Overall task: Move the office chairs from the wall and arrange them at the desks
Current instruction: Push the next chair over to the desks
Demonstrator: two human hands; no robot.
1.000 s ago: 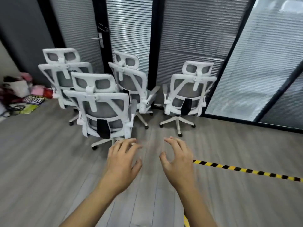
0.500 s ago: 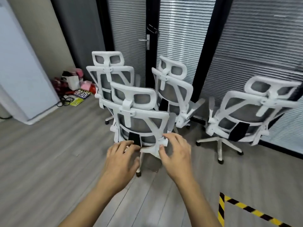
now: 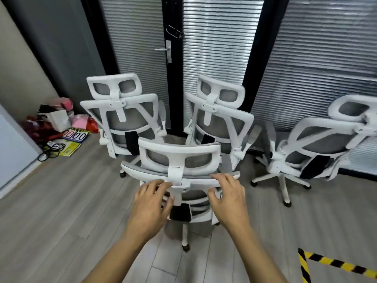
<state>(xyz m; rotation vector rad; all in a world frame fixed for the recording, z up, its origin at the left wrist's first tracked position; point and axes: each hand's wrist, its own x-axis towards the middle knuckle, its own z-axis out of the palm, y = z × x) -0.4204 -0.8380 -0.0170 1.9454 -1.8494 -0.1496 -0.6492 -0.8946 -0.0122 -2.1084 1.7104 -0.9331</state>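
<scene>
The nearest office chair (image 3: 179, 158), a white plastic frame with grey mesh back and headrest, stands in front of the black-framed glass door (image 3: 175, 82), backrest toward the person. More chairs of the same kind (image 3: 126, 119) stand between it and the door.

The left hand (image 3: 151, 203) and right hand (image 3: 228, 197) are set apart on the backrest's top rail (image 3: 197, 181), one on each side of the headrest post, fingers half-bent. Whether either has clamped cannot be told.

Handling, as judged: bulky but rolling freely on castors (image 3: 185, 247) over the grey plank floor (image 3: 61, 201). Grip the rigid rail, not the yielding mesh or pivoting headrest. Expect the seat to swivel.
</scene>
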